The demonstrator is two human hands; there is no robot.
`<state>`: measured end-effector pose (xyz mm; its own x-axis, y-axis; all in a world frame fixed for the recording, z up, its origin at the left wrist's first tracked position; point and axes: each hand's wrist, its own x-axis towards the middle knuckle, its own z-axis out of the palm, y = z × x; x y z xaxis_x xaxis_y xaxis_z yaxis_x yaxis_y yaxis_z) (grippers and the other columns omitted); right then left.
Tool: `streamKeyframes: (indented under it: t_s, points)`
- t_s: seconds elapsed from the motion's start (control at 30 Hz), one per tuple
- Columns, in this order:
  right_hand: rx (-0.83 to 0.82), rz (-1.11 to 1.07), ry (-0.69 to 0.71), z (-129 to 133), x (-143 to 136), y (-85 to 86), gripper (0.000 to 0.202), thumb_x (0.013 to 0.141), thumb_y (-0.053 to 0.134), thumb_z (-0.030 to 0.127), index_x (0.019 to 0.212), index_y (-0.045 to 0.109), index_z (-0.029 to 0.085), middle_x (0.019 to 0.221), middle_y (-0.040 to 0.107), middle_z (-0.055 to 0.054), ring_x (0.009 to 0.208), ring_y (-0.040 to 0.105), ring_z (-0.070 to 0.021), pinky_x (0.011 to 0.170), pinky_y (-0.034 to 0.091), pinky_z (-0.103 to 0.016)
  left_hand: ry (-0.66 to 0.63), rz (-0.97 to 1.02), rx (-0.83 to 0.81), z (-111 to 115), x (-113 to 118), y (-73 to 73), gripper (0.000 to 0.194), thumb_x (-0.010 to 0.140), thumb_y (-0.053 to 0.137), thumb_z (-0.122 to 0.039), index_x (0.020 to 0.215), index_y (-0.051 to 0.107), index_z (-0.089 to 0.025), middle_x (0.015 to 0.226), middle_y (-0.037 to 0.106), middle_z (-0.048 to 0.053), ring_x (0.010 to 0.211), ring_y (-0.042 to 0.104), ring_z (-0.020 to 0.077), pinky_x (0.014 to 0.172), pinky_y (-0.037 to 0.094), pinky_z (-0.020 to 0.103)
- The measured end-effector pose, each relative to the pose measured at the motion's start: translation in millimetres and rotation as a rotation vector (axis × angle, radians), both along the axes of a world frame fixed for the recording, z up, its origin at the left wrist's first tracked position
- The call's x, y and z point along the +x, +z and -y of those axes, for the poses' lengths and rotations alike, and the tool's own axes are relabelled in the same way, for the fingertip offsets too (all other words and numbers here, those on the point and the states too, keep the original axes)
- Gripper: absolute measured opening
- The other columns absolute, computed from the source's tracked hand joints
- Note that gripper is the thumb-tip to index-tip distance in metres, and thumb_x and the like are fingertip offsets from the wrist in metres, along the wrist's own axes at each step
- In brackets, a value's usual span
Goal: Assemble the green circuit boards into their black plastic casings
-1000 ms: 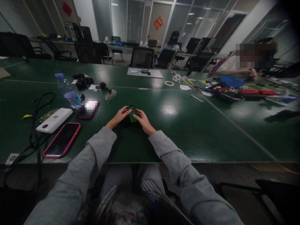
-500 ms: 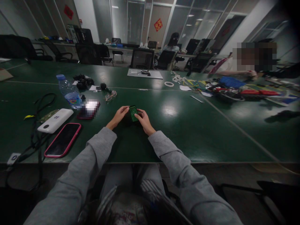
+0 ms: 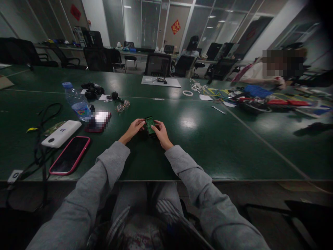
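Note:
A small green circuit board with dark edges (image 3: 150, 125) is held between my two hands over the green table (image 3: 203, 152). My left hand (image 3: 134, 130) has its fingers at the board's upper left edge. On the right side, my right hand (image 3: 160, 132) grips the board, its thumb resting on the face. To the left lie a phone in a pink case (image 3: 70, 155), a white power bank (image 3: 61, 134) and a dark red phone (image 3: 98, 122). A clear bottle with a blue cap (image 3: 76, 102) stands behind them.
Glasses (image 3: 123, 106) and black parts (image 3: 92, 91) lie beyond my left hand. Black cables (image 3: 39, 152) run down the left side. A wrench (image 3: 219, 110), a white ring (image 3: 187, 93) and coloured wires are at the right. A person (image 3: 256, 73) sits across the table.
The board has shifted slightly right and its tilt has changed a little. The fingers of my left hand have moved on its edge. Across the table the person has moved slightly.

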<state>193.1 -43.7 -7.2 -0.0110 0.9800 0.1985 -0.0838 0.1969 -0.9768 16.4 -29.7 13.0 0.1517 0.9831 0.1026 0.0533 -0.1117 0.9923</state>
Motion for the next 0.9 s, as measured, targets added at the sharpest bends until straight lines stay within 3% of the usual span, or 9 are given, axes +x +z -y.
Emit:
streamKeyframes:
  t_s: [0.33, 0.57, 0.73, 0.9]
  points:
    - [0.002, -0.003, -0.006, -0.1, -1.9, 1.1, 0.051, 0.074, 0.069, 0.044, 0.115, 0.052, 0.02, 0.096, 0.061, -0.006, 0.092, 0.06, -0.0205, 0.084, 0.052, -0.038, -0.004, 0.013, -0.008, -2.9, 0.7, -2.2, 0.027, 0.088, 0.058, -0.029, 0.111, 0.057, -0.015, 0.097, 0.066, 0.006, 0.07, 0.059, 0.0099, 0.065, 0.045, 0.025]
    - [0.023, 0.069, 0.053, 0.1, -1.7, 0.5, 0.062, 0.073, 0.069, 0.046, 0.126, 0.05, 0.02, 0.114, 0.06, -0.009, 0.108, 0.057, -0.0232, 0.101, 0.045, -0.044, -0.011, 0.043, -0.041, -0.3, 2.1, -0.1, 0.027, 0.086, 0.061, -0.022, 0.111, 0.053, -0.013, 0.095, 0.063, 0.005, 0.071, 0.06, 0.0096, 0.066, 0.046, 0.024]
    - [0.115, 0.163, 0.069, 0.3, -2.2, -2.2, 0.068, 0.074, 0.068, 0.041, 0.133, 0.045, 0.019, 0.134, 0.049, -0.012, 0.126, 0.046, -0.0245, 0.112, 0.034, -0.044, -0.001, 0.062, -0.051, 1.6, 3.7, 1.6, 0.028, 0.085, 0.063, -0.021, 0.109, 0.052, -0.013, 0.093, 0.064, 0.005, 0.073, 0.059, 0.0105, 0.069, 0.046, 0.025]
    - [0.21, 0.311, 0.039, 1.1, -0.7, -2.5, 0.069, 0.076, 0.064, 0.037, 0.139, 0.041, 0.02, 0.136, 0.044, -0.012, 0.131, 0.041, -0.0247, 0.115, 0.028, -0.045, 0.005, 0.073, -0.084, 1.7, 4.9, 2.2, 0.032, 0.082, 0.066, -0.024, 0.11, 0.054, -0.013, 0.099, 0.066, 0.008, 0.079, 0.061, 0.0135, 0.073, 0.047, 0.028]
